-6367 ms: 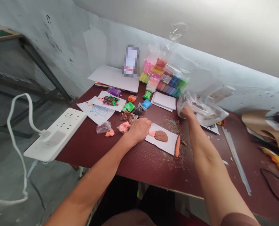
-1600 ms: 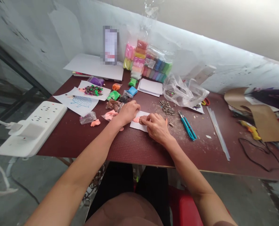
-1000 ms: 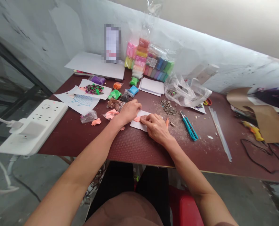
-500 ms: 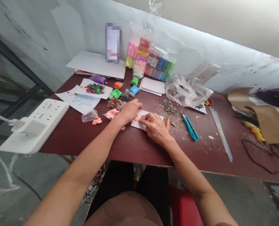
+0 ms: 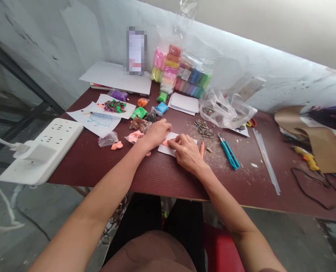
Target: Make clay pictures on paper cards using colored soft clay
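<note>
A small white sheet of paper [image 5: 172,137] lies on the table under both my hands, with a flat piece of peach modelling clay [image 5: 165,143] on it. My left hand [image 5: 158,133] bends over the paper's upper left part, its fingers curled down and their tips mostly hidden. From the right, my right hand [image 5: 186,151] has its fingers folded together, thumb and index finger pressed at the clay's edge. Just right of that hand lies an orange pen-like stick [image 5: 202,150]. More peach clay in a plastic bag [image 5: 135,136] sits left of my left wrist, near a loose peach lump [image 5: 117,146].
Right of my hands are striped seeds [image 5: 204,129] and a teal utility knife [image 5: 229,152]. Colored clay packs [image 5: 168,70] lean on the wall. A hedgehog drawing [image 5: 97,122] lies left, beyond a power strip [image 5: 43,151]. Glue sticks [image 5: 266,162] and a yellow glue gun [image 5: 308,158] lie far right.
My right hand's fingers have shifted very slightly over the clay, the index finger drawing in closer. My left hand stays in nearly the same place.
</note>
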Motion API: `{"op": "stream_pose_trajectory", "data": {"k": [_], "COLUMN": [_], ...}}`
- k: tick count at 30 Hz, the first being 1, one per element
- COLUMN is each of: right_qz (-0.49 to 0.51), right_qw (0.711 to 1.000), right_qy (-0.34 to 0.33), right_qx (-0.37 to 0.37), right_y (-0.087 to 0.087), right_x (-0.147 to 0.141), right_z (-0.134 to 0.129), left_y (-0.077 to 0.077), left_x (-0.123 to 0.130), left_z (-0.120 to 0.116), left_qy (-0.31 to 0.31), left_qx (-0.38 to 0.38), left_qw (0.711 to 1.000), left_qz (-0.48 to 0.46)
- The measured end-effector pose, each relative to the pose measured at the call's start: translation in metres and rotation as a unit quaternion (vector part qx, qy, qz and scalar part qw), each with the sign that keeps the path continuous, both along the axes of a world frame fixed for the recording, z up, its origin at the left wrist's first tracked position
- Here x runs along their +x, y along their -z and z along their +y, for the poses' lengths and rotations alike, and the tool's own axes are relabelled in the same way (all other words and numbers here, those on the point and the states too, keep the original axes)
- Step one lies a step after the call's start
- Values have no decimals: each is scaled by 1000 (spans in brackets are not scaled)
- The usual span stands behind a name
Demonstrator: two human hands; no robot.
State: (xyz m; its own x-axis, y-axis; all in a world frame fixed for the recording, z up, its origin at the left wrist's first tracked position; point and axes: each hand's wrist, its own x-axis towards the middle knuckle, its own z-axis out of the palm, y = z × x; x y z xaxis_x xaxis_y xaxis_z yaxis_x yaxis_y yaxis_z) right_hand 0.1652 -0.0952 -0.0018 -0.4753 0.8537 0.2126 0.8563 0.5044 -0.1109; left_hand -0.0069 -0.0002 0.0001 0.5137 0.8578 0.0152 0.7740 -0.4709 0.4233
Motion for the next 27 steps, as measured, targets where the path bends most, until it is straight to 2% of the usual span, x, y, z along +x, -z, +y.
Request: {"op": "stream_pose_trajectory", "data": {"k": [10, 16, 21, 27], "right_qz": [25, 24, -13, -4], "right_qw": [999, 999, 1000, 999], "right_qy": [-29, 15, 7, -4], "right_qx": [1, 29, 27, 33], "right_y": [1, 0, 0, 0], "right_x": [3, 9, 8, 7], "right_z": [-3, -2, -2, -3], "left_y": [4, 5, 6, 6], "left_x": [0, 0, 0, 0], "left_z": [2, 4, 4, 3], "left_qy": [-1, -1, -4, -6], "left_qx": [5, 4, 3, 7], "left_qw": [1000, 1000, 1000, 1000], "left_qz": [-6, -12, -10, -9]}}
